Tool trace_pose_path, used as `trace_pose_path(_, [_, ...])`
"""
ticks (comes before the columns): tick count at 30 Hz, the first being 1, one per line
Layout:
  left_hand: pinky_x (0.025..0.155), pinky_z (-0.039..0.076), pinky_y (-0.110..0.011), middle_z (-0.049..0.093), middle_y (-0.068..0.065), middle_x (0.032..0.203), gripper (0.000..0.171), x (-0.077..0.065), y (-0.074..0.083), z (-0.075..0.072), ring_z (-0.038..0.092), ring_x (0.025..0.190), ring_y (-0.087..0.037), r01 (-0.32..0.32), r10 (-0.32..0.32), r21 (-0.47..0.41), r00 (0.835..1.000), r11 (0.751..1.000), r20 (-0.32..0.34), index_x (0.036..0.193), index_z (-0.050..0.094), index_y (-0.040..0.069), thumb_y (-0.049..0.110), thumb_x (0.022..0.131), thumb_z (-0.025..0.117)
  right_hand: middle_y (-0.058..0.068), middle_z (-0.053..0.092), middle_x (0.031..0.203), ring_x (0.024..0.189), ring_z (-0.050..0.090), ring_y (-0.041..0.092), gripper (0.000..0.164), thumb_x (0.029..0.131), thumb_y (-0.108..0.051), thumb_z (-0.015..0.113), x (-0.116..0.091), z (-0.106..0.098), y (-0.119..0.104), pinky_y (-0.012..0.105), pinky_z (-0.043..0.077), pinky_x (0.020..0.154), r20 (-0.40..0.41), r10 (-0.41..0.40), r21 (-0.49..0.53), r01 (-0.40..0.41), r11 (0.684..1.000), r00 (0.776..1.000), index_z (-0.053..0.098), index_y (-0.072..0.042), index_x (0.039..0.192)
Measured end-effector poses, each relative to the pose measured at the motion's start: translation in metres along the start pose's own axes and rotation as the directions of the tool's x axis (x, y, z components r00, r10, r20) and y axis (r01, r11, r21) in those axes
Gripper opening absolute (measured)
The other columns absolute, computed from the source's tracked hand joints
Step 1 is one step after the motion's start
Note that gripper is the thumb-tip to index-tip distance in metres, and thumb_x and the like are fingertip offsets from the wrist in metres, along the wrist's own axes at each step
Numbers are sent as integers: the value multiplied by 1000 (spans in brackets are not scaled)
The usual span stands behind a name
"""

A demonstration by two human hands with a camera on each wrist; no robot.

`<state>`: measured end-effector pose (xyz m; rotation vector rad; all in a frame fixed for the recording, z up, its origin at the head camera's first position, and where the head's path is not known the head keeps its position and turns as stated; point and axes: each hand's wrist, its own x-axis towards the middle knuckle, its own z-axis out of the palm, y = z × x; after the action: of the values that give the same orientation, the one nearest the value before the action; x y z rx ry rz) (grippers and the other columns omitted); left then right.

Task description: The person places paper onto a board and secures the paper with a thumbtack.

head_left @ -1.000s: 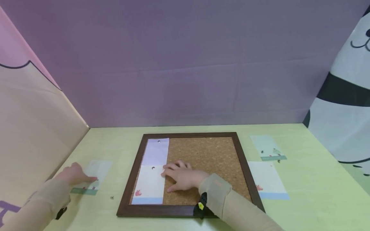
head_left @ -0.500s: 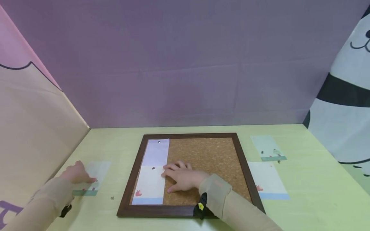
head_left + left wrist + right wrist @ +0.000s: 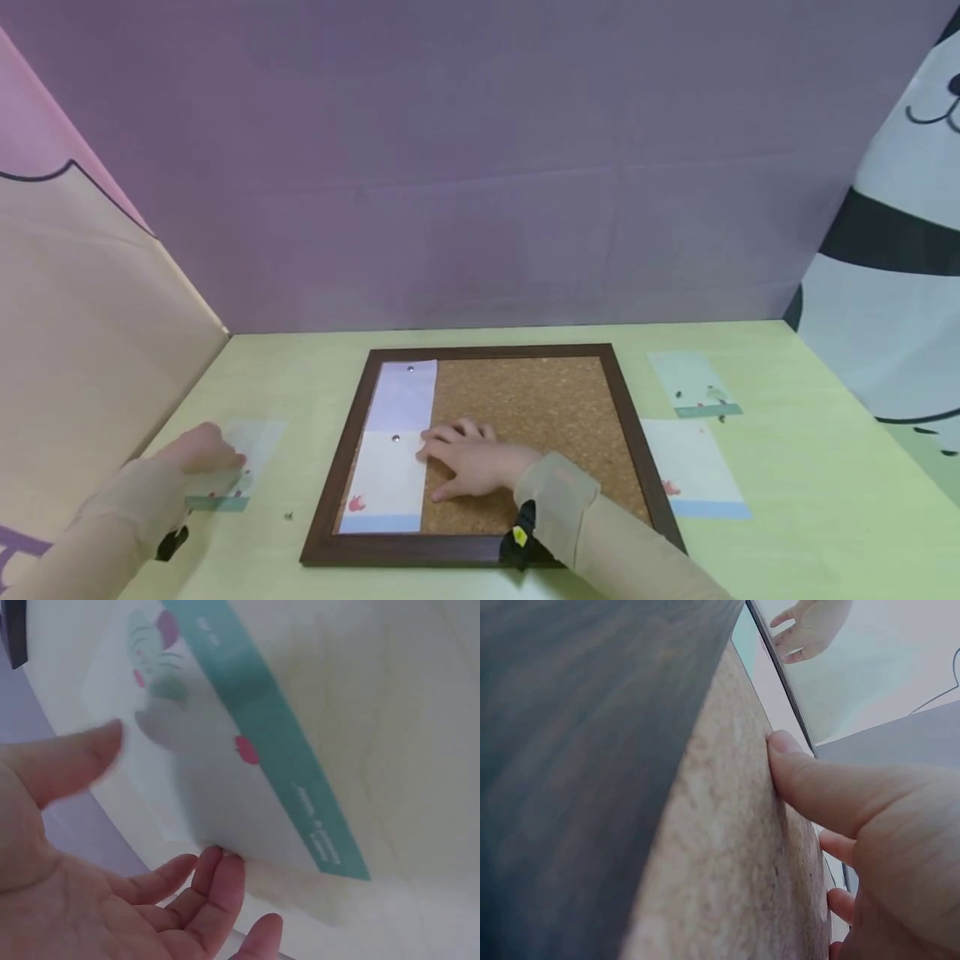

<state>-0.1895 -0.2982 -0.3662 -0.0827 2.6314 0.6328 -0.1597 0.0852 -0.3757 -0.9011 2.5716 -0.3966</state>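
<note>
A white, green-striped paper card (image 3: 258, 442) is lying at nine o'clock from the grainy cork board (image 3: 555, 408); the left hand (image 3: 197, 452), fingers relaxed, is touching the card; the right hand (image 3: 478, 465), fingers spread, is resting on cork.

L hand (image 3: 198, 450) was out to the L — thumb (image 3: 79, 761) apart from loosely bent fingers (image 3: 221, 896). R hand (image 3: 480, 465) lay palm down nr ctr — fingers spread, thumb out. Forearms (image 3: 637, 546) slanted in from lower L & R.
</note>
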Motion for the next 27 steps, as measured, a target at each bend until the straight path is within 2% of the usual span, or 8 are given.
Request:
trace_pose_path(3, [79, 48, -49, 39, -44, 119, 97, -4, 2, -2, 52, 95, -41, 20, -17, -74, 999, 997, 37, 131, 16, -26, 45, 85, 64, -10, 25, 153, 143, 13, 24, 50, 88, -43, 61, 0, 0, 0, 52, 16, 112, -5, 5, 2, -5, 1000, 1000, 46, -32, 134])
trace_pose_path(7, [75, 50, -42, 39, -45, 120, 112, -6, 7, 0, 54, 90, -36, 47, -46, -43, 999, 998, 29, 131, 15, -28, 53, 77, 71, -10, 25, 153, 143, 13, 24, 49, 88, -43, 61, 0, 0, 1, 53, 16, 112, 2, 2, 6, -2, 1000, 1000, 46, -32, 134])
trace_pose_path(11, [65, 49, -34, 46, -40, 109, 108, -9, 10, 5, 53, 79, -30, 84, -84, -58, 996, 995, -2, 130, 18, -26, 47, 74, 76, -10, 25, 153, 143, 14, 24, 49, 88, -43, 61, 0, 1, 1, 53, 16, 112, 8, -4, 10, 4, 1000, 1000, 46, -32, 133])
trace_pose_path(16, [60, 48, -34, 44, -38, 102, 111, -7, 9, 8, 51, 80, -35, 114, -120, -159, 992, 981, -28, 129, 7, -20, 42, 72, 79, -11, 25, 153, 143, 13, 24, 49, 88, -43, 61, 0, 1, 0, 53, 16, 112, 7, -3, 14, 3, 1000, 1000, 46, -33, 133])
trace_pose_path(20, [60, 49, -34, 42, -40, 102, 114, -5, 7, 9, 50, 80, -36, 124, -132, -180, 991, 976, -33, 129, 4, -21, 40, 71, 81, -11, 25, 153, 143, 13, 24, 48, 88, -43, 61, 0, 1, 1, 53, 16, 112, 7, -4, 16, 4, 1000, 1000, 46, -33, 133])
trace_pose_path(23, [59, 49, -33, 45, -37, 98, 106, -5, 7, 9, 51, 77, -34, 122, -132, -170, 990, 978, -45, 125, 11, -22, 37, 71, 81, -11, 25, 153, 143, 13, 24, 48, 88, -43, 61, 0, 1, 2, 53, 16, 112, 8, -6, 18, 6, 1000, 1000, 46, -33, 133])
trace_pose_path(27, [61, 49, -32, 44, -35, 99, 98, -3, 8, 10, 50, 79, -33, 124, -131, -200, 991, 972, -22, 122, 12, -25, 29, 76, 79, -11, 24, 153, 143, 13, 24, 49, 88, -44, 61, 1, 1, 3, 52, 17, 111, 11, -8, 16, 8, 1000, 1000, 46, -33, 133])
